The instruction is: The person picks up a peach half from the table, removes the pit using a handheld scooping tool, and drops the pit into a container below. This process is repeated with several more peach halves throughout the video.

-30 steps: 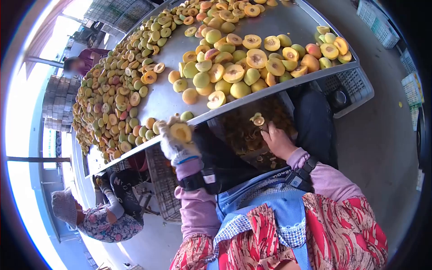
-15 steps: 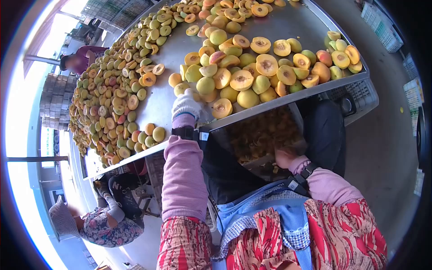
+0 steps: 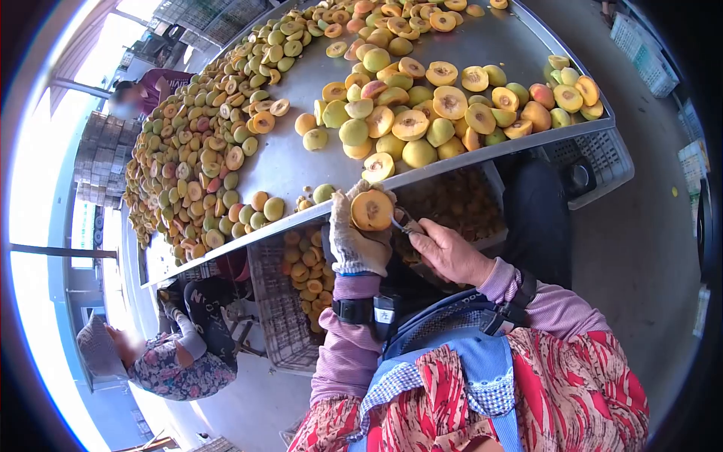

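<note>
My left hand (image 3: 359, 245), in a white knit glove, grips a halved yellow peach (image 3: 372, 209) with its cut face turned up and the brown pit hollow showing. My bare right hand (image 3: 455, 252) is closed on a small hand tool with a curved metal end (image 3: 404, 223). That end touches the right edge of the peach half. Both hands are in front of the metal table's near rim (image 3: 316, 209), above my lap. Just beyond the rim lies a group of peach halves (image 3: 410, 124), some cut side up, some skin side up.
A large heap of peach halves (image 3: 192, 162) covers the table's left side. Below the rim stand a crate (image 3: 275, 301) holding peaches and a bin (image 3: 493, 188) of darker pieces. One person (image 3: 177, 354) sits at left; another (image 3: 151, 90) is beyond the table. Crates (image 3: 644, 56) stand at right.
My left hand has come back from the table with a peach half. My right hand has risen from the bin, and its tool now meets the fruit. The view has shifted slightly.
</note>
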### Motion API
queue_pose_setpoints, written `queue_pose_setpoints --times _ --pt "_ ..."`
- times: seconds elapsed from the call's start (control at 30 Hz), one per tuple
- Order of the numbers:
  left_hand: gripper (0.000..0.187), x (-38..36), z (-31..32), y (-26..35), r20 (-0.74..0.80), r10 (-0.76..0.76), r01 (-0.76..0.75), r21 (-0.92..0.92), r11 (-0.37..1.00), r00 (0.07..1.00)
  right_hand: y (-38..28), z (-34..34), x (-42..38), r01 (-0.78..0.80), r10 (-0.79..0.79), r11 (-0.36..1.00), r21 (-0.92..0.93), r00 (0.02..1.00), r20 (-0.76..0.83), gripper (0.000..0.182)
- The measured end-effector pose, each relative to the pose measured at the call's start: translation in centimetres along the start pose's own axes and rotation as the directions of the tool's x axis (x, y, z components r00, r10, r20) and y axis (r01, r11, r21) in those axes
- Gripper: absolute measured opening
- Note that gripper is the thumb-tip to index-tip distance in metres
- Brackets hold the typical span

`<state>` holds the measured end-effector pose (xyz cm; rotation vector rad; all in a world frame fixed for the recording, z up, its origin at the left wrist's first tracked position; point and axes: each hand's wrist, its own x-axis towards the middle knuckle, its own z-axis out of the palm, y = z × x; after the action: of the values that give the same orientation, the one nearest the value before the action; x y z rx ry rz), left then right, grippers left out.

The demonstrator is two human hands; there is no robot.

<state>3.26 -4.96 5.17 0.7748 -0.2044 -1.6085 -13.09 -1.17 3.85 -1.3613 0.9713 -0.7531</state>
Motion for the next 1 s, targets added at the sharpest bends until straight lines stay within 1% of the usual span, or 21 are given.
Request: queue_pose_setpoints --times 0.07,0.13,0.17,0.27,0.3,0.37,0.4,0.47,0.53,0.57,0.63,0.67,0.7,0.73,0.77,0.83,0.87,0.9,0.93,0.97,1.0 --pt "0.036 -1.4 0.7 -1.5 -0.021 -0.023 0.021 -0.063 0.998 1.0 -0.8 0.7 -0.4 -0.064 0.064 0.998 0.0 0.998 0.028 0.032" --pt "0.032 -1.6 0.4 -2.7 0.021 -0.002 0.003 -0.042 0.999 1.0 -0.2 1.6 -0.2 0.161 -0.162 0.987 -0.025 0.979 -0.125 0.032" --pt "0.029 -1.7 0.2 -3.1 0.058 0.023 -0.022 -0.023 0.999 0.998 0.0 1.5 -0.6 0.103 -0.108 0.993 -0.058 0.99 -0.093 0.031" --pt "0.031 -1.9 0.1 -4.0 0.051 0.073 -0.073 0.004 0.997 0.996 1.5 1.8 -0.6 0.147 -0.154 0.988 -0.058 0.977 -0.148 0.031" --pt "0.037 -2.4 0.6 -4.2 0.117 0.136 -0.139 0.017 0.99 0.984 0.9 1.4 -0.8 0.148 -0.156 0.987 -0.059 0.976 -0.15 0.031" --pt "0.04 -3.4 1.6 -4.1 0.158 0.147 -0.159 0.061 0.985 0.976 -0.4 0.3 -1.3 -0.188 0.189 0.968 0.166 0.982 0.008 0.032" --pt "0.044 -3.7 1.8 -4.0 0.195 0.16 -0.182 0.102 0.978 0.968 -0.7 0.1 -1.5 -0.184 0.186 0.969 0.163 0.983 0.004 0.032" --pt "0.048 -3.1 0.4 -3.9 0.221 0.166 -0.195 0.118 0.974 0.961 -1.2 -0.2 -1.7 -0.315 0.273 0.831 0.458 0.949 0.158 0.023" --pt "0.054 -2.7 -0.5 -3.0 0.171 -0.105 0.094 0.066 0.993 0.98 -1.5 -0.2 -1.8 -0.326 0.265 0.855 0.403 0.943 0.202 0.023" --pt "0.056 -3.0 -0.8 -3.0 0.139 -0.145 0.146 0.004 0.989 0.98 -1.1 0.1 -1.9 -0.243 0.205 0.91 0.337 0.968 0.144 0.024" --pt "0.054 -2.6 -1.1 -3.4 0.072 -0.086 0.089 -0.042 0.995 0.994 0.0 0.2 -1.3 -0.128 0.13 0.975 0.18 0.991 -0.001 0.025" --pt "0.052 -2.6 -1.2 -3.7 -0.006 -0.061 0.06 -0.06 0.996 0.998 0.3 0.1 -1.2 -0.128 0.125 0.98 0.15 0.992 0.032 0.025" --pt "0.048 -2.7 -0.9 -4.0 -0.038 -0.032 0.031 -0.042 0.999 0.999 0.4 0.2 -1.0 0.045 -0.046 0.999 -0.014 0.993 -0.112 0.025" --pt "0.043 -2.9 -1.2 -4.0 0.031 -0.042 0.043 -0.008 0.999 0.999 0.0 0.4 -0.1 0.228 -0.265 0.955 -0.19 0.943 -0.202 0.026" --pt "0.04 -3.3 -1.2 -3.8 0.001 -0.028 0.027 0.146 0.989 1.0 -0.8 0.3 0.6 0.216 -0.264 0.942 -0.256 0.949 -0.17 0.026" --pt "0.044 -2.5 -3.2 -5.0 0.068 0.107 -0.126 0.43 0.894 0.992 -1.8 0.2 1.4 0.2 -0.26 0.912 -0.358 0.958 -0.125 0.027" --pt "0.048 -3.6 -1.8 -3.8 0.099 -0.032 0.003 0.277 0.961 0.995 -1.8 0.0 1.8 0.175 -0.248 0.898 -0.404 0.959 -0.135 0.026" --pt "0.056 -2.3 -3.3 -4.8 0.267 0.018 -0.083 0.234 0.969 0.963 -1.2 -0.6 2.4 0.242 -0.306 0.879 -0.411 0.947 -0.098 0.024" --pt "0.064 -4.0 -1.5 -2.9 0.295 -0.045 -0.051 0.311 0.949 0.954 -1.0 -0.8 2.7 0.293 -0.355 0.861 -0.415 0.932 -0.079 0.022" --pt "0.067 -4.3 -1.8 -2.5 0.314 0.017 -0.201 0.565 0.8 0.949 -1.1 -1.5 2.7 0.124 -0.143 0.959 -0.253 0.988 -0.056 0.02" --pt "0.07 -4.6 -2.1 -2.4 0.346 0.066 -0.321 0.763 0.561 0.936 -1.8 -1.8 2.6 -0.071 0.071 0.993 -0.096 0.997 -0.004 0.019"
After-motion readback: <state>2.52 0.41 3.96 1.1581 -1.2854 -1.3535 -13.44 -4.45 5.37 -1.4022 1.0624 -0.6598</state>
